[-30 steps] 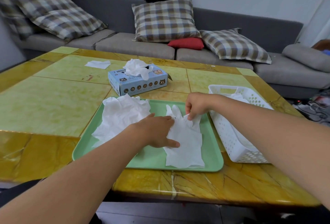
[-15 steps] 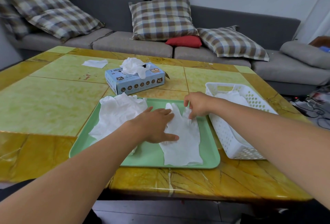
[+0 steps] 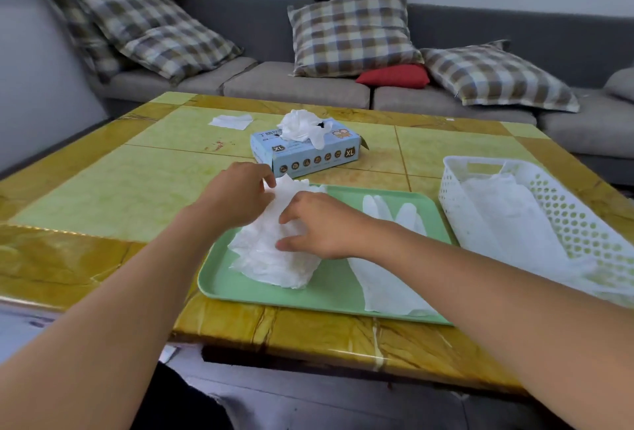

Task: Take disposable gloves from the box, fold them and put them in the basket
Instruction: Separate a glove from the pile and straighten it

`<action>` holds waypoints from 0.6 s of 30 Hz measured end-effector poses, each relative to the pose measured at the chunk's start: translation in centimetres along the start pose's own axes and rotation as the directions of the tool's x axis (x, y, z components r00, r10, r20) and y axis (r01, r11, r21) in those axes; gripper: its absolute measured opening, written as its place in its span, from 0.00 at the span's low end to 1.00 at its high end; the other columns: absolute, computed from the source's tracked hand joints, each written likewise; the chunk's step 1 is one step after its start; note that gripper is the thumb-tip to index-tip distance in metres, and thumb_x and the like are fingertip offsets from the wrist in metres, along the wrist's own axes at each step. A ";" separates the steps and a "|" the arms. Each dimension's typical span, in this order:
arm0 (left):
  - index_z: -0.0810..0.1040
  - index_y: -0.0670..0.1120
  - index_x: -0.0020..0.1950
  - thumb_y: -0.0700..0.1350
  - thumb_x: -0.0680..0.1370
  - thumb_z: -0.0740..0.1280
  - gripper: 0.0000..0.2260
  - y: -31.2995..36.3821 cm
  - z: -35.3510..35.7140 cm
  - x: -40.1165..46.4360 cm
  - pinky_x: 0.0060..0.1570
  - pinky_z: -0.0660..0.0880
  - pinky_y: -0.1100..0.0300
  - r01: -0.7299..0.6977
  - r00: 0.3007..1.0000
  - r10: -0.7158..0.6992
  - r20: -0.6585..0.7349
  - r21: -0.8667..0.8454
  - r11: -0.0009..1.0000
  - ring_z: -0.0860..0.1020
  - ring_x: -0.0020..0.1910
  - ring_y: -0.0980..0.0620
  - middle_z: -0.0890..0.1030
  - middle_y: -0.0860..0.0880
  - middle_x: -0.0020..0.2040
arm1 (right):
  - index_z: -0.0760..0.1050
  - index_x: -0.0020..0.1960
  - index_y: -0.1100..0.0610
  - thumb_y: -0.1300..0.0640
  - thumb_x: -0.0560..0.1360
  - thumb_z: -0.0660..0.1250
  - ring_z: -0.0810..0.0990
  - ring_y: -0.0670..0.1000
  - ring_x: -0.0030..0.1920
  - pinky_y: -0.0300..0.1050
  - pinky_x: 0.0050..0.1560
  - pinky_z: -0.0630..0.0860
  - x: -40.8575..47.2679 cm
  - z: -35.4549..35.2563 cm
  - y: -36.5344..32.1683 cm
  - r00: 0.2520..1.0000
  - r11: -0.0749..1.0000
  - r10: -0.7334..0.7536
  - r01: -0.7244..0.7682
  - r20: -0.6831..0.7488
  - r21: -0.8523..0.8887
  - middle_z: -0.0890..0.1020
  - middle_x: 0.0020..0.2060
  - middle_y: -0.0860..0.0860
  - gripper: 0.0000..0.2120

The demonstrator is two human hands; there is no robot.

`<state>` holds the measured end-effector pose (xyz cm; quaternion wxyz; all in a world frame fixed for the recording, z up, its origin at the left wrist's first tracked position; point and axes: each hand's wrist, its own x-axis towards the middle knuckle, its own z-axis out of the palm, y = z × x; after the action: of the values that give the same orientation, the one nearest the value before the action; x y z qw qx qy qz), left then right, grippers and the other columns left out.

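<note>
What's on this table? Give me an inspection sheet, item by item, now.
Surface: yellow-green tiled table, reddish marks near the box.
Job's things: glove box, gloves sticking out; green tray with glove pile and one flat glove; white basket holding gloves.
Clutter: white scrap.
Hands: left hand and right hand both grip the pile.
Cables: nothing seen.
Surroundings: grey sofa, plaid cushions, red cushion.

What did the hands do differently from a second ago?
Both hands left the flat glove and went left to the crumpled glove pile. The left hand now pinches its top; the right hand grips its side. The flat glove, box and basket stayed put.
</note>
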<state>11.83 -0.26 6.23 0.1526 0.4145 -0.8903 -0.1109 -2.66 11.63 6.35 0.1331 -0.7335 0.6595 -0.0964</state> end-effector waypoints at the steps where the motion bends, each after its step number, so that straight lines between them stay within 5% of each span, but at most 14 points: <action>1: 0.80 0.50 0.55 0.46 0.78 0.70 0.07 -0.5 0.0 -0.6 0.45 0.72 0.55 -0.027 0.999 0.027 0.016 -0.007 1.000 0.76 0.46 0.49 0.80 0.51 0.49 | 0.81 0.62 0.54 0.46 0.76 0.72 0.78 0.52 0.58 0.49 0.59 0.75 0.1 0.8 -0.5 1.000 1.000 0.009 -0.009 0.002 0.006 0.80 0.57 0.50 0.18; 5: 0.77 0.49 0.58 0.42 0.78 0.70 0.09 -1.6 -0.1 -2.1 0.47 0.72 0.57 -0.139 0.990 0.142 0.024 -0.091 0.986 0.78 0.46 0.50 0.75 0.51 0.53 | 0.86 0.48 0.56 0.56 0.75 0.73 0.81 0.46 0.42 0.47 0.49 0.80 -0.5 2.2 -0.4 0.997 0.995 -0.007 0.014 -0.072 0.094 0.84 0.41 0.47 0.04; 9: 0.74 0.50 0.61 0.41 0.80 0.68 0.11 -2.6 -0.3 -2.7 0.51 0.74 0.56 -0.127 0.991 0.131 0.023 -0.114 0.985 0.77 0.49 0.51 0.72 0.51 0.58 | 0.84 0.46 0.56 0.60 0.78 0.71 0.80 0.42 0.39 0.33 0.43 0.75 -1.4 1.1 -0.2 0.988 0.960 0.032 0.011 -0.151 0.280 0.82 0.38 0.44 0.03; 14: 0.76 0.51 0.63 0.32 0.80 0.61 0.18 -2.3 -0.9 -2.3 0.54 0.69 0.61 -0.171 0.984 0.176 0.011 -0.185 0.968 0.75 0.60 0.49 0.72 0.50 0.66 | 0.81 0.46 0.58 0.60 0.82 0.66 0.80 0.47 0.43 0.48 0.53 0.80 -1.9 -1.1 1.1 0.975 0.835 0.177 -0.077 -0.132 0.545 0.82 0.42 0.50 0.07; 18: 0.67 0.60 0.74 0.42 0.74 0.76 0.33 -2.3 -1.4 -2.2 0.73 0.62 0.49 -0.227 0.938 0.242 0.249 -0.087 0.970 0.59 0.76 0.50 0.60 0.57 0.79 | 0.79 0.47 0.58 0.61 0.83 0.62 0.81 0.52 0.49 0.54 0.61 0.78 -2.1 -2.5 1.8 0.944 0.581 0.325 -0.150 -0.059 0.800 0.83 0.48 0.54 0.09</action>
<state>15.37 -0.10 6.40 0.0596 0.2829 -0.9420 -0.1704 -5.40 13.41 8.19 0.3855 -0.4917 0.6523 -0.4291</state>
